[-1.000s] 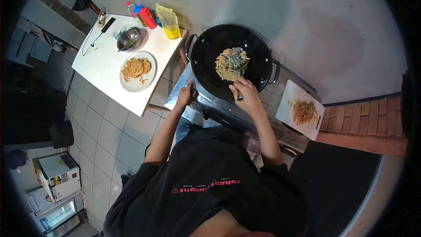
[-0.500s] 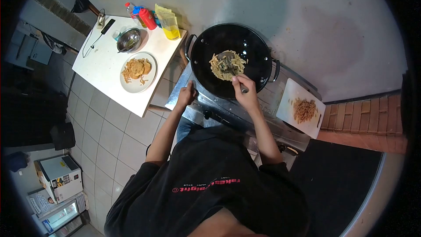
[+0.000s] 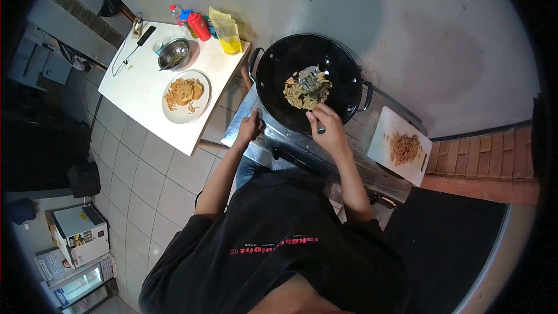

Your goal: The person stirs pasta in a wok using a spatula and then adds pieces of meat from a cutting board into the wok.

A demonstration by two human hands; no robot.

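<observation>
A black wok (image 3: 279, 96) with two side handles sits on the metal stove (image 3: 293, 150). Pale cut strips of food (image 3: 297, 94) lie in its bottom with some shiny liquid. My right hand (image 3: 329, 125) is closed around the handle of a metal spatula (image 3: 317, 94); its head is down among the strips, partly covered by them. Over the stove's left edge, my left hand (image 3: 250, 128) is curled with the thumb up. Its fingers are partly turned away, so what they hold, if anything, is hidden.
On the right, browned strips lie on a white cutting board (image 3: 380, 145). A white table (image 3: 139, 104) at left carries a plate (image 3: 185, 117) of fried food, a metal bowl (image 3: 174, 54), a red bottle (image 3: 199, 26) and a yellow pouch (image 3: 226, 32). A brick ledge (image 3: 476, 160) stands at right.
The spatula head has shifted slightly right in the wok, and the strips are pushed about, with more liquid showing behind them. My right hand moved slightly down and right; my left stays nearly still.
</observation>
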